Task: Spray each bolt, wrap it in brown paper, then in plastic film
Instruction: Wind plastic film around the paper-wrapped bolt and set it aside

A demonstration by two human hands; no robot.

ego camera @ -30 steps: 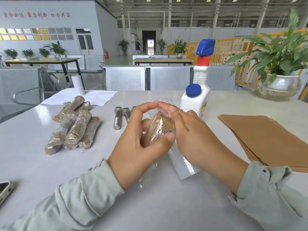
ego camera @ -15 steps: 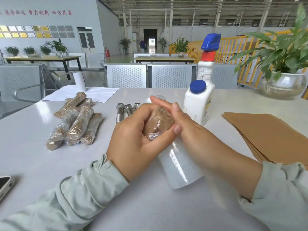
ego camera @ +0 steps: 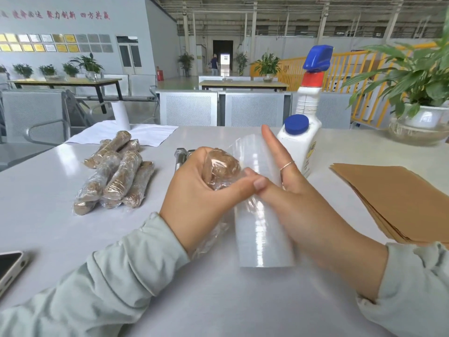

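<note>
Behind the work lies a large factory hall with grey walls, potted plants and yellow railings. Nearer, a wide glossy white table (ego camera: 73,239) carries everything. On its right side rests a stack of flat brown paper sheets (ego camera: 398,203); a white spray bottle with a blue and red trigger head (ego camera: 306,132) stands just behind the hands. To the left lies a heap of finished bolts wrapped in brown paper and clear film (ego camera: 116,173), and beside it a few bare steel bolts (ego camera: 180,158) show partly behind the left hand. A roll of clear plastic film (ego camera: 261,232) lies in front of the person, under the right hand (ego camera: 303,205), whose straight fingers rest flat on it. The left hand (ego camera: 199,198) grasps the brown-paper-wrapped bolt (ego camera: 223,167), partly covered in film, held just left of the roll, its thumb touching the right hand. A dark phone (ego camera: 9,266) sits at the left edge.
</note>
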